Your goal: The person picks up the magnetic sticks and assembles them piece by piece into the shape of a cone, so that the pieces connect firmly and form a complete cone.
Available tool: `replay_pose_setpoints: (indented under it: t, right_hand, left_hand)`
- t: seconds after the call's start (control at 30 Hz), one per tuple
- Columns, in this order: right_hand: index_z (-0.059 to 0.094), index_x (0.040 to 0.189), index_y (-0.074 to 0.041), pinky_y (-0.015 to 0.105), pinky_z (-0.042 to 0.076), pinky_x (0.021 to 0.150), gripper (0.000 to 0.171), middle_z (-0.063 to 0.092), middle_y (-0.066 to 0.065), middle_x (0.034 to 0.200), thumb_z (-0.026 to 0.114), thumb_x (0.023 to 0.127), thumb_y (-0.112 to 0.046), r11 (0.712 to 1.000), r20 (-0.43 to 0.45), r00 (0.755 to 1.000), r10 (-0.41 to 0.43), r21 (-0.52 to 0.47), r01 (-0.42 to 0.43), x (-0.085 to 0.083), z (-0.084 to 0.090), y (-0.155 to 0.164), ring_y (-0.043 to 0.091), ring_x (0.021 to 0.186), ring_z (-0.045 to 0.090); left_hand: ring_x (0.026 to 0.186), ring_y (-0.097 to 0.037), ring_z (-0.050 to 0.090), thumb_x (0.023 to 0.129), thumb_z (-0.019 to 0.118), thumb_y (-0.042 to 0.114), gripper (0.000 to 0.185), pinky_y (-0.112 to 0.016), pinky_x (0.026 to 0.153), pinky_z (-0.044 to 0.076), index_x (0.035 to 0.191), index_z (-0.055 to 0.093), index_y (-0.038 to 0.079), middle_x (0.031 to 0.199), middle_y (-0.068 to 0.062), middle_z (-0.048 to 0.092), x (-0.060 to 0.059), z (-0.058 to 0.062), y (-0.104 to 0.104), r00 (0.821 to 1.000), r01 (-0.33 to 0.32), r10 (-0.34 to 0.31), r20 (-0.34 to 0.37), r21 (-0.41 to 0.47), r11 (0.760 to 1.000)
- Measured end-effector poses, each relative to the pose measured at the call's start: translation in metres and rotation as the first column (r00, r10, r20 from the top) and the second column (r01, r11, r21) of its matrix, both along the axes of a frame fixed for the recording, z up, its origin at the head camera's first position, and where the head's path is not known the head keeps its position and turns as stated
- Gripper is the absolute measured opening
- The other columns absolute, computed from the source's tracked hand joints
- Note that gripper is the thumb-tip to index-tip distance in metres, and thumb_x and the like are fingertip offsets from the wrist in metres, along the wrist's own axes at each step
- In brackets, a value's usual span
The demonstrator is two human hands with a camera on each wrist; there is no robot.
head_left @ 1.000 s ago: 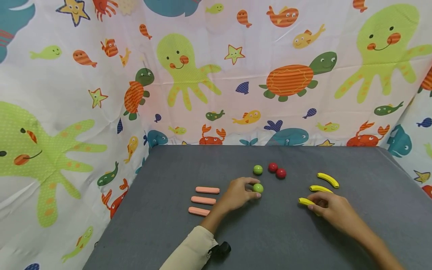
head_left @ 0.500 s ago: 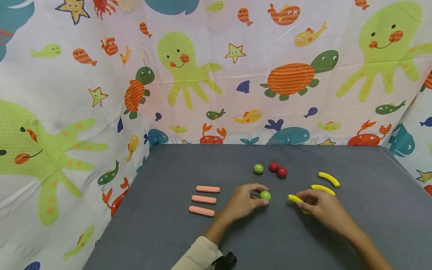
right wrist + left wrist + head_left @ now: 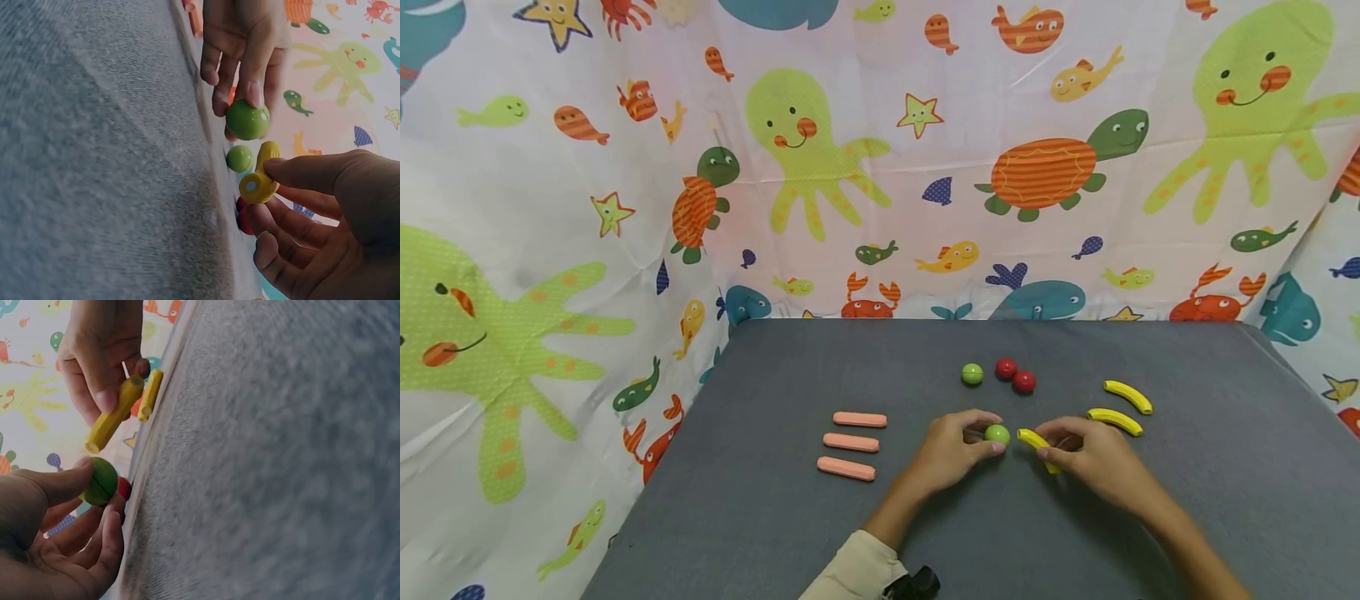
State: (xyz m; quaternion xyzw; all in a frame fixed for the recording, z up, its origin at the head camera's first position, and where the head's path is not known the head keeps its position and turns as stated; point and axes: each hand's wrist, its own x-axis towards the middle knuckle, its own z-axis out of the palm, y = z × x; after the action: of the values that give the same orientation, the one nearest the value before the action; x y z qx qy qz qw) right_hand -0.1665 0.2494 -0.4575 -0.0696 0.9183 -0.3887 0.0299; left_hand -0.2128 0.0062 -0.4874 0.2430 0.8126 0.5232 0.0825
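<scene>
My left hand (image 3: pixel 958 450) pinches a green ball (image 3: pixel 997 434) between thumb and fingers just above the grey table (image 3: pixel 760 517); the same ball (image 3: pixel 100 482) shows in the left wrist view and again (image 3: pixel 247 120) in the right wrist view. Close to its right, my right hand (image 3: pixel 1086 458) grips a yellow banana piece (image 3: pixel 1036 444), whose end points toward the ball. That banana (image 3: pixel 115 415) is held by thumb and fingers, as the banana (image 3: pixel 258 176) in the right wrist view shows too.
Another green ball (image 3: pixel 972 374) and two red balls (image 3: pixel 1015 377) lie behind the hands. Two yellow bananas (image 3: pixel 1120 408) lie to the right, three pink sticks (image 3: pixel 850 444) to the left. A sea-animal print curtain (image 3: pixel 880 158) surrounds the table.
My left hand carried the green ball rightward and nearer to me. My right hand brought the banana piece leftward, so the two now sit close together.
</scene>
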Motion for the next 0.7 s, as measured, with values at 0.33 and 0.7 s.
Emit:
replay_pose_setpoints:
  t: [0.33,0.7]
  right_hand:
    - [0.078,0.113,-0.009,0.027,0.054,0.065,0.022,0.075,-0.001,0.094,0.082,0.094,-0.018,0.999,0.024,0.999,0.025,-0.038,-0.024,0.0016,-0.0083,-0.0041,0.015,0.085,0.068]
    - [0.078,0.113,-0.009,0.026,0.051,0.064,0.023,0.072,-0.003,0.091,0.083,0.094,-0.021,1.000,0.041,0.999,0.026,-0.002,-0.025,0.0009,-0.0102,-0.0055,0.014,0.083,0.065]
  left_hand:
    - [0.088,0.001,0.070,0.096,0.081,0.021,0.031,-0.018,0.076,0.054,0.125,0.077,0.011,0.113,0.004,0.076,0.0024,-0.0032,0.0016,0.999,-0.020,0.020,0.032,0.011,1.000]
    - [0.087,0.003,0.068,0.097,0.080,0.021,0.031,-0.018,0.076,0.054,0.126,0.077,0.011,0.112,0.004,0.076,0.0019,-0.0014,0.0024,0.999,-0.016,0.017,0.039,-0.033,0.999]
